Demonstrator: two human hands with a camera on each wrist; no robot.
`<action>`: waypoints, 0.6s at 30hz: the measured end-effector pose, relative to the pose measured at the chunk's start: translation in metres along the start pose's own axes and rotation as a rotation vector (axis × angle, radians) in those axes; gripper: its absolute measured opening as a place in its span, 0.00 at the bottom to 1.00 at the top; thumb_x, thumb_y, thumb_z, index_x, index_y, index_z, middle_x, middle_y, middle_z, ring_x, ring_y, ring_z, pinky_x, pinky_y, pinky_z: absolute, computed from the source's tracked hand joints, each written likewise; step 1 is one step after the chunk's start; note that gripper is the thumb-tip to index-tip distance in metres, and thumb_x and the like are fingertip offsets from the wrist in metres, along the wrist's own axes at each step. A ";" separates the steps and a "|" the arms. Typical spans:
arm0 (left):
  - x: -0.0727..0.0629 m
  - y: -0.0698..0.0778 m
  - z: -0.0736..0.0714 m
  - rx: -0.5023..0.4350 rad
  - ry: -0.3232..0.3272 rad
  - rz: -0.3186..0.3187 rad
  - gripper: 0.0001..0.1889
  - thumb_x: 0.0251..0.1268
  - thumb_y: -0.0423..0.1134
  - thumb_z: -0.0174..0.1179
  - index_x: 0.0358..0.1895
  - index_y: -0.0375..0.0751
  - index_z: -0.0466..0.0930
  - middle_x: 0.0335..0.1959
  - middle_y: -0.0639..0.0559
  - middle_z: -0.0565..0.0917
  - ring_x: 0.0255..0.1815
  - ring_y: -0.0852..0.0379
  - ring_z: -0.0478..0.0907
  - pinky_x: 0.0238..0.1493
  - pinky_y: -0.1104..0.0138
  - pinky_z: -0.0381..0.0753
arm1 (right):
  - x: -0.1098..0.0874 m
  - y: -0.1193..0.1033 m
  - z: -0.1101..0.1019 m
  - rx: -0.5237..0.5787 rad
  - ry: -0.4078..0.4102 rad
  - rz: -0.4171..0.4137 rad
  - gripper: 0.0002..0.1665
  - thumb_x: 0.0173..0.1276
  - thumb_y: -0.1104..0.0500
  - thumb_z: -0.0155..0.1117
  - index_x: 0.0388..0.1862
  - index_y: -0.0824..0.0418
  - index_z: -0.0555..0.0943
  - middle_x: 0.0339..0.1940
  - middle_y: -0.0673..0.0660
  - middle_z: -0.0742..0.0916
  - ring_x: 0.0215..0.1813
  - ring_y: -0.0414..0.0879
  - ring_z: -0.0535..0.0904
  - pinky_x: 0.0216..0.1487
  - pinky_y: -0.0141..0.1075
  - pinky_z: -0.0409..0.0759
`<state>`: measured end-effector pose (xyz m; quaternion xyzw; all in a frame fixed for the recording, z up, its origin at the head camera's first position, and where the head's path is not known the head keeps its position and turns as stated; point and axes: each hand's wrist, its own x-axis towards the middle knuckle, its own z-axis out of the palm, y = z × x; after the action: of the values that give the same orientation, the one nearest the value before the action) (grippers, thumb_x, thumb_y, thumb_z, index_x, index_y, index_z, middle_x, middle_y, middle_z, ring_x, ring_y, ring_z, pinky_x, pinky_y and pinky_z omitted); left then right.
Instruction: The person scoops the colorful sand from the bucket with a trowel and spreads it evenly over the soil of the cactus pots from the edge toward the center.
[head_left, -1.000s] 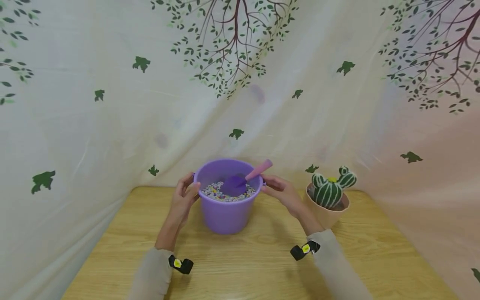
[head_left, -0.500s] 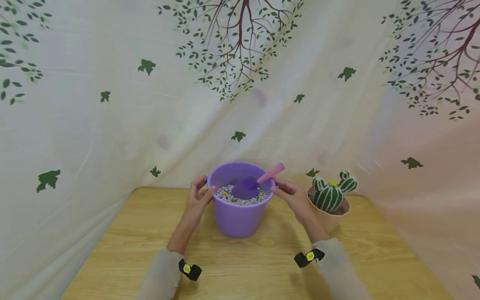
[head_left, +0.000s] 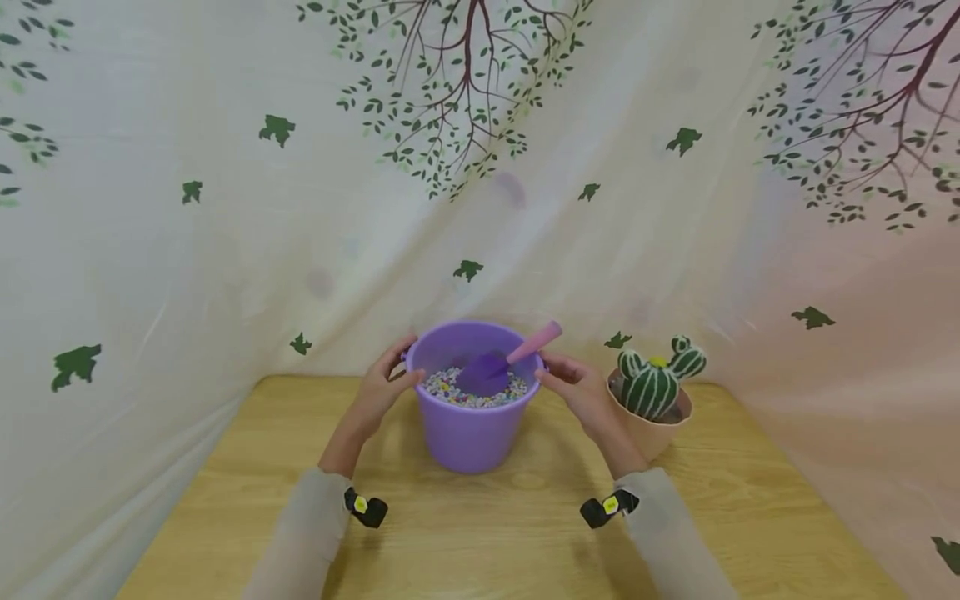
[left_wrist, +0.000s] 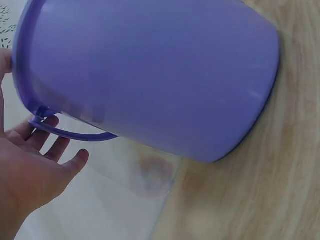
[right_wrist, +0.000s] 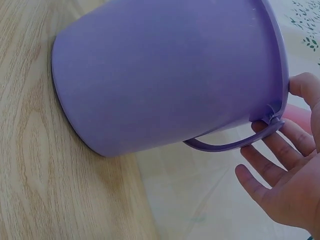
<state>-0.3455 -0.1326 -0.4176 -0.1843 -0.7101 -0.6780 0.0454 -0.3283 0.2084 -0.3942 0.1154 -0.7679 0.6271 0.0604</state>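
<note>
A purple bucket (head_left: 474, 437) stands on the wooden table, partly filled with small multicoloured beads (head_left: 442, 387). In it lies a toy shovel with a purple blade (head_left: 483, 374) and a pink handle (head_left: 536, 342) leaning over the right rim. My left hand (head_left: 378, 392) holds the bucket's left rim, thumb on the near side and fingers by the handle joint. Opposite it, my right hand (head_left: 585, 396) holds the right rim in the same way. Both wrist views show the thin purple bail handle (left_wrist: 80, 135) hanging down, fingers spread beside it.
Just right of my right forearm, a knitted cactus (head_left: 654, 390) sits in a peach-coloured pot (head_left: 652, 437). A pale curtain (head_left: 375, 250) printed with leaves and branches hangs close behind the table (head_left: 465, 533).
The bucket, with both hands at its rim, has shifted a little to the right, nearer the cactus pot. My left hand sits slightly further out along the rim than half a second ago.
</note>
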 end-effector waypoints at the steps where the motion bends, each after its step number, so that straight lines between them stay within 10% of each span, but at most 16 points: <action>1: 0.001 -0.001 0.001 -0.007 0.003 -0.002 0.36 0.71 0.34 0.61 0.80 0.38 0.58 0.80 0.41 0.62 0.81 0.44 0.56 0.81 0.48 0.60 | 0.000 0.000 0.000 -0.001 0.003 -0.003 0.26 0.70 0.55 0.70 0.64 0.63 0.81 0.62 0.66 0.85 0.53 0.37 0.83 0.56 0.27 0.82; 11: -0.004 -0.013 0.008 -0.010 0.135 0.018 0.33 0.70 0.32 0.62 0.77 0.40 0.65 0.77 0.43 0.69 0.75 0.48 0.65 0.60 0.77 0.76 | 0.002 0.006 0.002 -0.027 0.003 -0.008 0.27 0.70 0.54 0.71 0.65 0.62 0.81 0.62 0.65 0.85 0.56 0.38 0.83 0.56 0.27 0.82; 18: -0.004 -0.010 0.011 0.003 0.147 0.012 0.34 0.68 0.33 0.63 0.77 0.40 0.65 0.75 0.43 0.70 0.74 0.48 0.66 0.58 0.75 0.76 | 0.008 -0.004 -0.006 -0.110 -0.034 0.055 0.30 0.71 0.52 0.70 0.68 0.60 0.78 0.65 0.62 0.84 0.60 0.40 0.81 0.59 0.30 0.81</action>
<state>-0.3436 -0.1231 -0.4291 -0.1384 -0.7047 -0.6884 0.1019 -0.3351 0.2130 -0.3877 0.1014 -0.8050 0.5834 0.0366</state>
